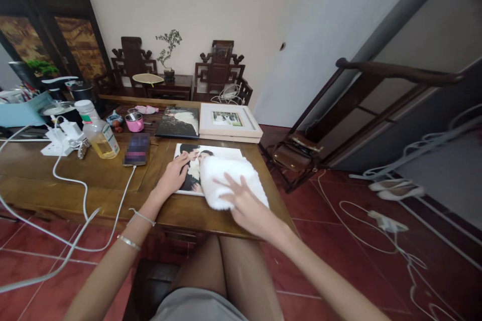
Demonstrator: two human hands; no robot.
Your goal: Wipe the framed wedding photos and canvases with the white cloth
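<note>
Two hands are near the middle of the picture, over one brown wooden table [113, 176]. The left hand [174, 172] lies on the left part of one photo board [193, 169], its fingers stretched out and holding nothing. The photo board shows two people and lies in the middle of the frame, partly under one fluffy white cloth [214, 168]. The right hand [240, 196] rests on top of the cloth, with its fingers spread apart. Two bracelets [129, 243] circle the left arm. Just above the photo board are one dark picture [178, 123] and, to its right, one white picture frame [206, 119]. On the left side of the table are one phone [136, 150] with a white cable in it, one bottle [100, 135] with yellow liquid inside, and one pink cup [133, 123]. Near the top of the frame, two carved wooden chairs [223, 55] stand with one small potted tree [169, 47] between them. Two white shoes [399, 190] are on the right side of the picture.
</note>
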